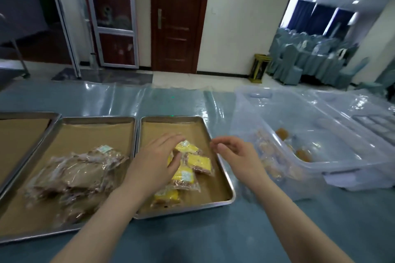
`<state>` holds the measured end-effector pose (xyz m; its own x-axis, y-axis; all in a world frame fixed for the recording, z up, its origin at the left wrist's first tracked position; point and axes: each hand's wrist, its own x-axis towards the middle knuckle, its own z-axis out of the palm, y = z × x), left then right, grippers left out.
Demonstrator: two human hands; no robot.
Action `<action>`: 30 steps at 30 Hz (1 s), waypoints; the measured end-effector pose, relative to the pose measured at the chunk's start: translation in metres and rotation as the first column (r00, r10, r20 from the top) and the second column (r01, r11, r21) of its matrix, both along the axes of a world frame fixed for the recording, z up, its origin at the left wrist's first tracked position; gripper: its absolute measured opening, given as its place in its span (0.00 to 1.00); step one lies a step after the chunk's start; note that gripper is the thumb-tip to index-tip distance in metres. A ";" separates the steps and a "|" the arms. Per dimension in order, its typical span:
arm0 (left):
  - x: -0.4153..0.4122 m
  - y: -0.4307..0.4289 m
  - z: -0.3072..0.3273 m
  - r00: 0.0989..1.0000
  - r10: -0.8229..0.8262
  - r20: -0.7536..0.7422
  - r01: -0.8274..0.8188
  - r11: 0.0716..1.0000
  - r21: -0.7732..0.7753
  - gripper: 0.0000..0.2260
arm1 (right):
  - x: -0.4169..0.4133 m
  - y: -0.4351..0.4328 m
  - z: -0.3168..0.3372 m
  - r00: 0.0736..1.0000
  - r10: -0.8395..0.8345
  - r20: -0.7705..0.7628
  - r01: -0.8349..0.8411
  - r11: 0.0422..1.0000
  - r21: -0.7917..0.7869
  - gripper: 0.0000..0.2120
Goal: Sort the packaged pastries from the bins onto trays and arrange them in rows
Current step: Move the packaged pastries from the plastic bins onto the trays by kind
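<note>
Several yellow packaged pastries lie in a loose pile on the right metal tray, which is lined with brown paper. My left hand rests over the pile, fingers spread and touching the top packs; I cannot tell whether it grips one. My right hand hovers over the tray's right rim, fingers curled and apart, holding nothing. The middle tray holds a heap of brown pastries in clear wrappers. A clear plastic bin on the right holds a few orange and pale packs.
A third lined tray sits at the far left. A second clear bin stands behind the first at the right edge. The table is covered by blue cloth under clear plastic sheet. Behind it are a door, a floor bin and covered chairs.
</note>
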<state>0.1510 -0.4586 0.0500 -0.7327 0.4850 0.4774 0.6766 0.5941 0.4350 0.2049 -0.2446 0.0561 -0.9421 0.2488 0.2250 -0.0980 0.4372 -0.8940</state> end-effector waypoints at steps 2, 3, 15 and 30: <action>-0.006 0.020 0.010 1.000 -0.020 -0.018 0.020 1.000 0.009 0.18 | -0.003 0.018 0.015 1.000 0.015 -0.025 -0.014 0.998 0.062 0.11; -0.009 0.029 0.014 0.999 -0.030 -0.034 0.030 0.999 0.009 0.18 | -0.003 0.027 0.021 0.999 0.018 -0.039 -0.014 0.995 0.101 0.12; -0.028 0.150 0.021 0.999 -0.027 -0.047 0.024 0.997 -0.074 0.18 | -0.007 0.218 0.038 0.997 -0.074 -0.012 0.073 0.925 0.373 0.13; -0.046 0.353 0.013 0.985 0.051 0.165 -0.009 0.969 -0.246 0.23 | -0.099 0.422 -0.011 0.761 -0.029 0.648 -0.563 0.468 0.681 0.29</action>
<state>0.1049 -0.1060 0.0635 -0.8082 0.5477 0.2163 0.5864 0.7149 0.3809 0.1062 0.1777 0.0453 -0.9295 -0.0552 -0.3648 -0.0320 0.9971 -0.0694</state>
